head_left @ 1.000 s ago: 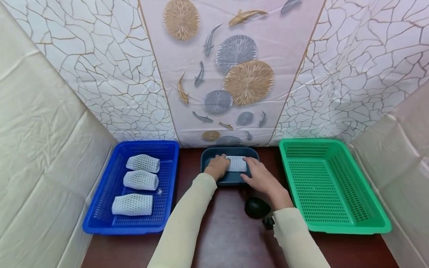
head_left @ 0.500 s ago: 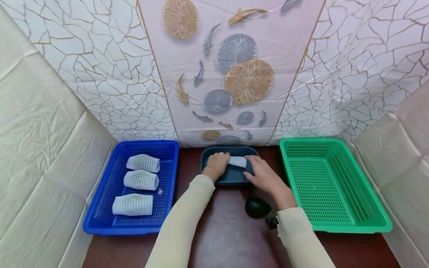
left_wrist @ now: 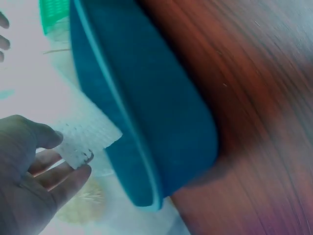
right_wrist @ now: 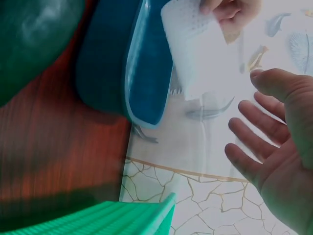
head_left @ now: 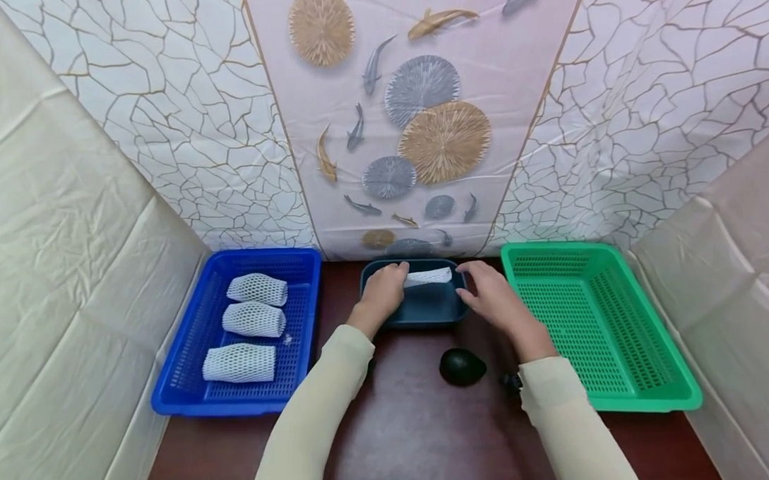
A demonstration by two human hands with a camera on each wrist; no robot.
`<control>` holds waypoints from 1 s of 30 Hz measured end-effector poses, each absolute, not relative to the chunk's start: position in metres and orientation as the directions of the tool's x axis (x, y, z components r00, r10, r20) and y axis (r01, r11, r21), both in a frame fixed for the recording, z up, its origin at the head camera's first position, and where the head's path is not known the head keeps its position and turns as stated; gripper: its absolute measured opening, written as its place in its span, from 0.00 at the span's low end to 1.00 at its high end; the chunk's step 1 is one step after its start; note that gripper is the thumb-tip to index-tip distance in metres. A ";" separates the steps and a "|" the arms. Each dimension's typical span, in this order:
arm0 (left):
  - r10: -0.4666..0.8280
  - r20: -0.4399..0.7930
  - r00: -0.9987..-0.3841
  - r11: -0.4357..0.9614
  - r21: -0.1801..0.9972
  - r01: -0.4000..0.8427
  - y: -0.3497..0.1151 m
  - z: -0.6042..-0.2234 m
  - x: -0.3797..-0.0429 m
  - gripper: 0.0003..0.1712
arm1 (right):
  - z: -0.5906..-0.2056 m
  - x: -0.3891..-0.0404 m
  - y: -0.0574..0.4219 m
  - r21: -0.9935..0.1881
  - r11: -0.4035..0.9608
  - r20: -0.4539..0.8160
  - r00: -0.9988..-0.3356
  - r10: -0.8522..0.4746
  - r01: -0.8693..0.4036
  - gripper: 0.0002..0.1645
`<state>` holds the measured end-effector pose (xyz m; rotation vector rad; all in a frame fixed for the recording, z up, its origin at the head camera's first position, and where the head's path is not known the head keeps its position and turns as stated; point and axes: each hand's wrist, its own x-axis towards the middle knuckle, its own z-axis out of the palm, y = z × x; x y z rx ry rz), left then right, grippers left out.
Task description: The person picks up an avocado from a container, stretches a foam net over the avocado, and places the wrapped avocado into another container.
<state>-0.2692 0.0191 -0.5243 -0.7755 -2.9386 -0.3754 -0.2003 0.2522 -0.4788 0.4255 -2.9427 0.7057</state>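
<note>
A white foam net sleeve (head_left: 429, 276) hangs above the dark blue tray (head_left: 425, 316). My left hand (head_left: 383, 291) pinches one end of it between thumb and fingers, plain in the left wrist view, where the sleeve (left_wrist: 90, 134) looks flattened. Just beyond the sleeve's other end is my right hand (head_left: 493, 300), its fingers apart and holding nothing. The right wrist view has that hand (right_wrist: 279, 132) with loosely bent fingers, apart from the sleeve (right_wrist: 188, 44). On the table in front of the tray lies a dark avocado (head_left: 462, 367).
At the left stands a blue basket (head_left: 298, 328) with three white foam net sleeves (head_left: 254, 320) in it. A green basket (head_left: 578, 332) stands at the right. Patterned cloth (head_left: 444, 139) rises behind the reddish-brown table (head_left: 404, 430).
My left hand has lifted the foam net sleeve up off the tray's bottom. My right hand has come away from the sleeve, moving to the right.
</note>
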 end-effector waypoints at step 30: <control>0.502 0.292 -0.814 0.722 0.376 0.581 0.008 -0.490 -0.212 0.11 | -0.482 -0.184 0.260 -0.302 0.766 0.430 -0.798 -0.421 -0.567 0.13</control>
